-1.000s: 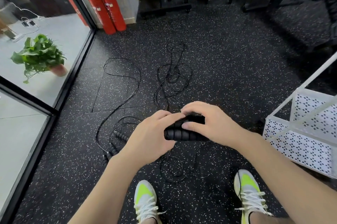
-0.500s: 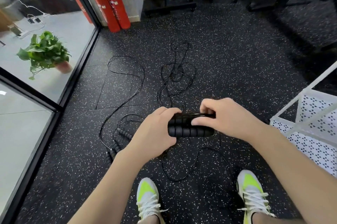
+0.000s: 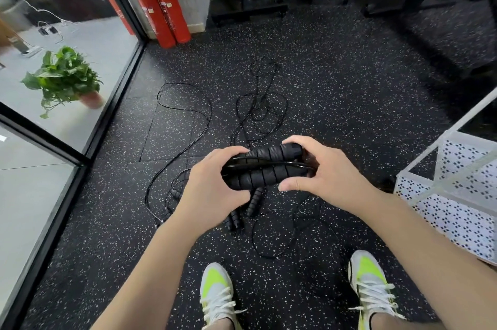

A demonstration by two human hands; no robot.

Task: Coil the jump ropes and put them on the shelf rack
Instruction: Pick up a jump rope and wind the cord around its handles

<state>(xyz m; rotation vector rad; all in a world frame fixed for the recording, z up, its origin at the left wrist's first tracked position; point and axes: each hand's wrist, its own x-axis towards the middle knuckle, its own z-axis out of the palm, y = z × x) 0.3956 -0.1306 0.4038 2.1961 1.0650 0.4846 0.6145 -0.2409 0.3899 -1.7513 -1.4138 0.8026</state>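
Centre of frame: my left hand (image 3: 215, 190) and right hand (image 3: 322, 168) hold the two handles (image 3: 265, 168) side by side, left hand at their left end, right hand at their right end.
Floor behind my hands: loose jump ropes (image 3: 258, 109).
Right edge: shelf rack (image 3: 451, 195).
Upper left: potted plant (image 3: 64, 79).
Top, left of centre: fire extinguishers (image 3: 161, 10).
Bottom: my shoes (image 3: 217, 294).

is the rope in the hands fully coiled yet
Not fully: a few turns wrap the paired handles, but its cord trails loose on the floor.
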